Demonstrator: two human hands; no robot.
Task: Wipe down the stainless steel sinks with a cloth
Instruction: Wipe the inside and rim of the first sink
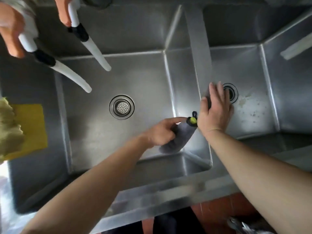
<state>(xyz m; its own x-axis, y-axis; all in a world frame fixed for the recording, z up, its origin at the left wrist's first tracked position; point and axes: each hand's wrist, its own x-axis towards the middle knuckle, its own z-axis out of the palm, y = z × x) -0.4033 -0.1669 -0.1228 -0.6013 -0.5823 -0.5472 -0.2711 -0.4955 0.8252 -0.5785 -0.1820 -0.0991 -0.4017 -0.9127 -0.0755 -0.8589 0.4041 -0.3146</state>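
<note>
Sinks: two stainless steel basins side by side, left basin (94, 132) and right basin (249, 115), parted by a narrow divider (197, 53).
Cloth: grey cloth (177, 139) with a yellow-green tag at one corner, lying against the divider wall inside the left basin, near the front corner.
Left hand (160, 130): I see the fingers curled round the cloth, forefinger stretched along it toward the tag.
Right hand (216, 107): fingers straight, palm flat over the divider top; it holds nothing.
Step in hand: I judge this to be wiping the divider wall of the left basin.
How to do it well: I would keep the cloth flat to the steel, brace on the divider, and work down into the corner seam.
Left to do: right basin floor shows pale spotting beside its drain (230, 92).
Surface: brushed steel, bright glare near the cloth; strainer drain (121, 106) in the left basin.
Room: two white hoses (94, 48) hang over the left basin; yellow cloth (32, 129) on the left ledge.
</note>
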